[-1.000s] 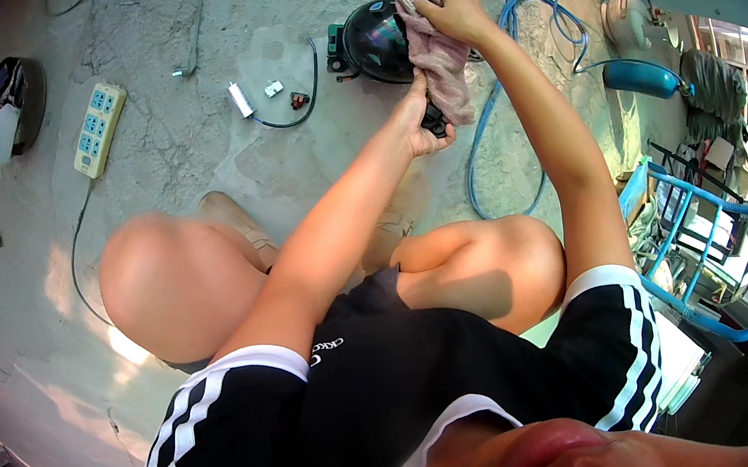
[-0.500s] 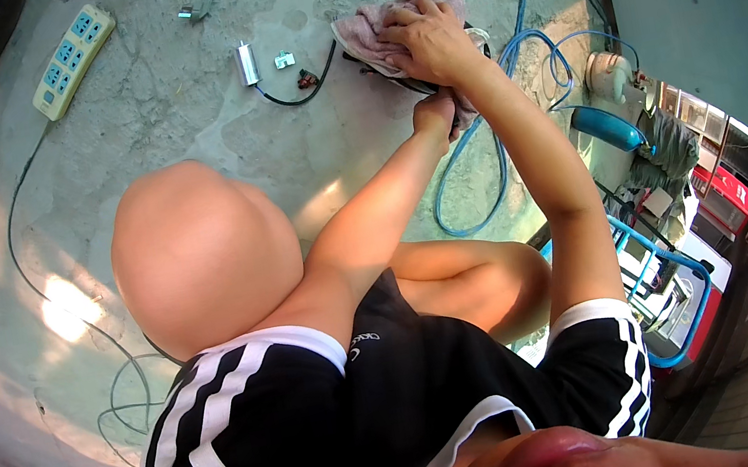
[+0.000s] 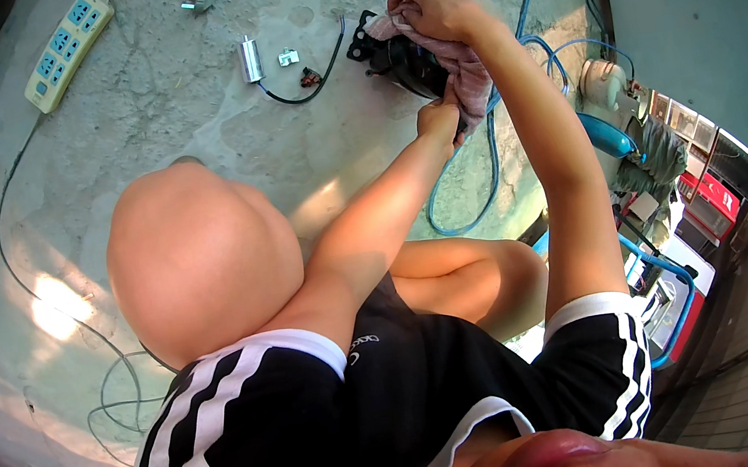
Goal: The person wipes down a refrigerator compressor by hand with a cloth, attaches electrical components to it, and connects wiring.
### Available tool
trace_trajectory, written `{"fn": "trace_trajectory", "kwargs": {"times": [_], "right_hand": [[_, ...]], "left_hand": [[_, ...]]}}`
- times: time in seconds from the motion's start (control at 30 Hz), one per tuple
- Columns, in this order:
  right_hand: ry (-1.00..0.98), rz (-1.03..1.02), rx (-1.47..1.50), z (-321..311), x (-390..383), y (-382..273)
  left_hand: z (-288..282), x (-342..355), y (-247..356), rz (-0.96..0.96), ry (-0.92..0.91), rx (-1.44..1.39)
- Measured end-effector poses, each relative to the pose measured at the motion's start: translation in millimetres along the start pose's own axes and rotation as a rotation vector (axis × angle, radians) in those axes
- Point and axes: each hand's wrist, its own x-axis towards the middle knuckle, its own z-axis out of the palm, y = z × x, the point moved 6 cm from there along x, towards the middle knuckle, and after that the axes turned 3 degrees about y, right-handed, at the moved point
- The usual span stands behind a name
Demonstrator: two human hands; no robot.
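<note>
A squat, rounded black metal compressor body (image 3: pixel 400 66) is seen standing on the grey concrete floor (image 3: pixel 170 80), near the upper middle of the head view. A crumpled pinkish cloth rag (image 3: pixel 467 79) is pressed over its top and far side by the right hand (image 3: pixel 431 11), whose fingers are curled down over the rag so that the cloth is gripped against the dome. The left hand (image 3: pixel 438 114) is set against the nearer flank of the black body, its fingers closed; whether something small is pinched in them cannot be told, since the thumb side is turned away.

Just to the left of the compressor, a small silver cylindrical capacitor (image 3: pixel 251 59), a little metal clip (image 3: pixel 288 56) and a short black lead with a plug end (image 3: pixel 309 81) are laid apart on the floor – these parts are detached from the body. A blue hose (image 3: pixel 493 174) is looped on the floor behind the forearms, and a pale yellow power strip with blue sockets (image 3: pixel 68 49) lies well apart at the upper left, its cable trailing down the concrete.

As a judgement – the wiping appears to be under way rather than finished: the rag covers the crown and one side, while the dark flank facing the camera is uncovered. How clean the shell already is cannot be made out, and the loose electrical parts have not been put back on
</note>
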Motion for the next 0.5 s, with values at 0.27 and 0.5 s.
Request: {"fn": "trace_trajectory", "kwargs": {"times": [0.27, 0.5], "right_hand": [[-0.146, -0.133, -0.246, 4, -5, -46], [-0.210, -0.156, -0.376, 5, 10, -67]], "left_hand": [[6, 0, 8, -0.137, -0.365, 0.053], [-2, -14, 36, -0.088, -0.524, 0.010]]}}
